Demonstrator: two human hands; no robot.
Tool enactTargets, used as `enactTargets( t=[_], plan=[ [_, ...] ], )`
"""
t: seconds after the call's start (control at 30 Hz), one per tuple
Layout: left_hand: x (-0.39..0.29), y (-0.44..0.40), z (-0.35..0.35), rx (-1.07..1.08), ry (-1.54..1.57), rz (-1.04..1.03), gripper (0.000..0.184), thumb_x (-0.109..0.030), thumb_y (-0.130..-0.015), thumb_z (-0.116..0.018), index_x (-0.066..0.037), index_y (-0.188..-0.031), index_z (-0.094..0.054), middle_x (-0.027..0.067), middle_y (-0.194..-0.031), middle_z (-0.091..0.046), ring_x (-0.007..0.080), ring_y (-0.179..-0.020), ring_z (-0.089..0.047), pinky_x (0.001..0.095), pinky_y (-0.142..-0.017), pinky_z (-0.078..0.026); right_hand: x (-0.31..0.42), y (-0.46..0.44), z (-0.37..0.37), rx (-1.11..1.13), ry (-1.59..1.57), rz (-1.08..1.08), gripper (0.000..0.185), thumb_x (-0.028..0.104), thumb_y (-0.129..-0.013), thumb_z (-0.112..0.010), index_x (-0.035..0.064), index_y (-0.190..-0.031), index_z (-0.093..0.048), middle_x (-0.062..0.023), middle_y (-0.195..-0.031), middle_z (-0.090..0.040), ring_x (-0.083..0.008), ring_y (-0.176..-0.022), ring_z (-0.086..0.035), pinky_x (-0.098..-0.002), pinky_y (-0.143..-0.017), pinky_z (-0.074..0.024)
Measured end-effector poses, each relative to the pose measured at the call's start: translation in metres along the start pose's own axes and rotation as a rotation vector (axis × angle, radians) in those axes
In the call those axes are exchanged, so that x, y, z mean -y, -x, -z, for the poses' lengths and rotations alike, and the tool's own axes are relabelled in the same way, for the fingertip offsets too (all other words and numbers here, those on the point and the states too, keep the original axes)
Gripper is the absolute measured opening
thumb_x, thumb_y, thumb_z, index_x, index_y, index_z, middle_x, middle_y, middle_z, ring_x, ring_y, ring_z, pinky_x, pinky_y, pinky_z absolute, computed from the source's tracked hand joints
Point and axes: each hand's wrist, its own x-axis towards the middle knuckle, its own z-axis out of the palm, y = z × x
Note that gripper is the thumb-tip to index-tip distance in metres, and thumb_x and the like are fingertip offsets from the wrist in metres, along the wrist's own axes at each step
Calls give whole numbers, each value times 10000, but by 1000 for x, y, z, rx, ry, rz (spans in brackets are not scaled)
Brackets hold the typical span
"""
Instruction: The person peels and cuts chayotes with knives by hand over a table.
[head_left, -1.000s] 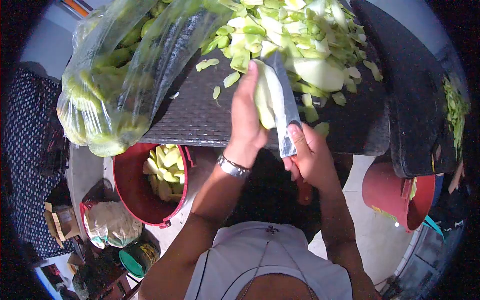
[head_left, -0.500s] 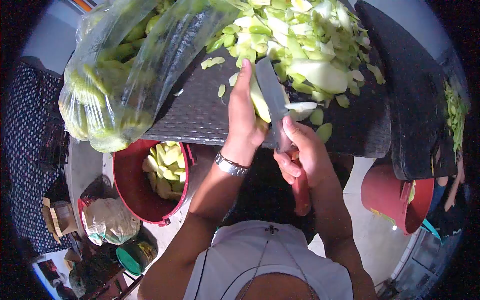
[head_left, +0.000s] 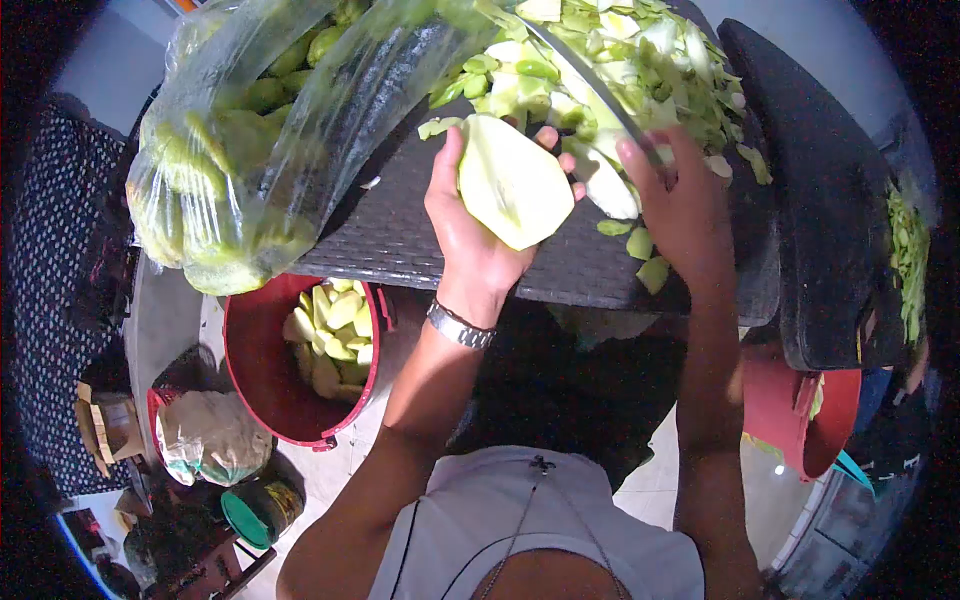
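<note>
Whitish-green fruit (head_left: pixel 515 180) in left hand (head_left: pixel 468 236) — knife (head_left: pixel 602 92) in right hand (head_left: pixel 690 215).

I have the fruit piece (head_left: pixel 515 185) just past twelve from the centre of my view, resting in the cupped left fingers (head_left: pixel 447 165). Its pale, greenish-white face is turned up towards me, smooth, with a shallow hollow running roughly eleven to five. At one o'clock from it, and apart from it, I see the knife (head_left: pixel 597 85), gripped in the right fingers (head_left: pixel 632 160), its narrow-looking blade pointing between ten and eleven.
</note>
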Motion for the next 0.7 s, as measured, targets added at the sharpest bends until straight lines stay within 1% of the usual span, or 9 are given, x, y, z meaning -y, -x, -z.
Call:
enactTargets(
  t=[0.07, 0.27, 0.37, 0.4, 0.5, 0.53, 0.6, 0.67, 0.7],
  plan=[
    [2, -2, 4, 47, 14, -21, 545, -591, -1013, -426, -125, -1220, -618, 195, -1188, -668, 406, -1034, -649, 607, -914, -517, -14, 12, -2, 146, -108, -131, 437, 455, -1007, -591, 31, -1106, -637, -240, -903, -704, -386, -883, -706, -468, -798, -537],
    [11, -2, -1, -34, -4, -85, 655, -664, -987, -423, -86, -1230, -611, 208, -1219, -652, 435, -1068, -634, 648, -973, -478, 2, 76, 15, 306, -308, -201, 497, 483, -985, -615, -10, -1047, -617, -239, -889, -695, -397, -842, -700, -474, -771, -524],
    [18, -1, -5, -22, 30, -54, 730, -716, -960, -423, -69, -1246, -603, 212, -1240, -643, 443, -1076, -629, 664, -986, -468, 0, 96, -2, 345, -383, -136, 473, 458, -990, -609, -13, -1035, -608, -245, -903, -699, -414, -874, -707, -473, -770, -527],
    [19, -3, -1, -25, 58, -38, 769, -748, -940, -424, -67, -1243, -614, 212, -1235, -649, 454, -1070, -631, 665, -975, -477, 0, 97, -6, 371, -282, -161, 443, 435, -987, -616, -1, -1062, -604, -238, -940, -712, -431, -924, -709, -471, -789, -538],
    [25, -3, 8, 112, 101, -41, 755, -744, -951, -408, -53, -1186, -602, 185, -1147, -659, 438, -1008, -649, 587, -859, -541, 4, 106, -12, 324, -351, -51, 433, 425, -980, -626, 10, -1100, -598, -243, -965, -715, -444, -966, -702, -485, -812, -540],
    [26, -5, 11, 132, 96, -48, 754, -750, -947, -403, -47, -1107, -623, 196, -1126, -656, 454, -1015, -633, 590, -855, -542, 5, 109, -15, 323, -361, -36, 462, 446, -967, -645, 21, -1140, -590, -240, -943, -718, -449, -929, -705, -500, -785, -543],
    [30, -4, 10, 162, 108, -71, 757, -752, -945, -401, -47, -1111, -619, 196, -1108, -652, 458, -1018, -624, 589, -851, -543, 3, 111, -21, 279, -398, 31, 365, 364, -989, -603, 5, -1030, -549, -159, -714, -572, -259, -679, -569, -408, -625, -450],
    [31, -3, 7, 201, 125, -89, 756, -745, -952, -391, -42, -1120, -612, 199, -1077, -644, 464, -1020, -608, 587, -872, -534, 0, 112, -27, 257, -418, 61, 335, 327, -1000, -583, -1, -969, -526, -119, -594, -490, -168, -548, -495, -365, -543, -401],
    [31, -4, 8, 217, 132, -93, 763, -745, -950, -397, -37, -1136, -613, 203, -1086, -645, 471, -1026, -617, 610, -890, -524, -2, 113, -29, 257, -420, 55, 339, 331, -999, -584, 0, -964, -524, -119, -588, -480, -171, -542, -488, -367, -542, -400]
  ],
)
